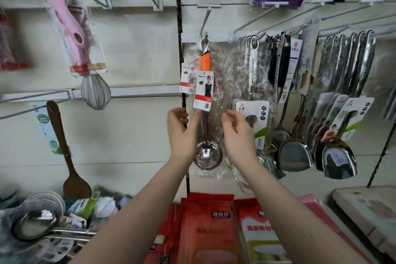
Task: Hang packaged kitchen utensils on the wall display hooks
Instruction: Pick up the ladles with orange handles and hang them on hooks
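- Your left hand [182,135] pinches the left edge of the packaged ladle [206,152].
- Your right hand [237,137] curls against its right edge; whether it actually grips, you can't tell.
- The packaged ladle hangs from the hook [206,36], beside the spatulas [293,156].

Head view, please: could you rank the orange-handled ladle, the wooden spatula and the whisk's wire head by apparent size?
1. orange-handled ladle, longest.
2. wooden spatula.
3. whisk's wire head, smallest.
All hang about equally far, so nearness matters little.
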Motion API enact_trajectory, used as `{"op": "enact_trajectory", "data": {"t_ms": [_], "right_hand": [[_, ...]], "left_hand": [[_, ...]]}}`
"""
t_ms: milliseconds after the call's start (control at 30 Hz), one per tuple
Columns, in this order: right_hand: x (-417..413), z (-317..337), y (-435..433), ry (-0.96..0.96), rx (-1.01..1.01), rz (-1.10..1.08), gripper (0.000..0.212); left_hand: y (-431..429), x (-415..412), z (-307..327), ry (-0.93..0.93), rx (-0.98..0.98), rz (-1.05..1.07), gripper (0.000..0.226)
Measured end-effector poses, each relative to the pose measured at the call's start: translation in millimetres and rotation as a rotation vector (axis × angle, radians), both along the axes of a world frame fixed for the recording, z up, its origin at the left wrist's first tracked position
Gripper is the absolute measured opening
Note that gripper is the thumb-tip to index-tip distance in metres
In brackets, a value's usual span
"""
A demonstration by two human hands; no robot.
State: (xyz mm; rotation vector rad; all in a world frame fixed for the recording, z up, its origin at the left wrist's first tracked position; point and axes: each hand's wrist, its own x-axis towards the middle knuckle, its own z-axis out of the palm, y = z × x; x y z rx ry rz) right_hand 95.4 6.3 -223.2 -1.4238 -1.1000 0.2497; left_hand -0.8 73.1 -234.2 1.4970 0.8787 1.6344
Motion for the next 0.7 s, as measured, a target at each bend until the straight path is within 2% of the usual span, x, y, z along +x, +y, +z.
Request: {"op": "enact_trajectory", "data": {"t_ms": [67,167,300,500,567,700], "right_hand": [[4,3,-9,-0.122,0.042,-0.077,0.025],[15,1,-18,-0.197,0.075,-0.125,0.015],[34,-6,-27,-0.185,0.145,-0.163,0.008],[65,-20,-37,-0.138,0.211,-0.18,0.005],[76,-26,-38,-0.097,0.221,-0.214,0.002],[96,-37,-36,0.077,0.235,-0.236,0.011]], "left_hand": [[-9,4,-1,-0.027,0.063,0.097,0.02],[-27,12,-2,-0.058,0.112,0.057,0.026],[-48,28,-5,0.006,0.186,-0.067,0.026],[-62,48,-12,0.159,0.146,-0.16,0.015],[-64,52,-15,0.202,0.084,-0.195,0.024],[-64,64,-18,0.344,-0.073,-0.32,0.073]]}}
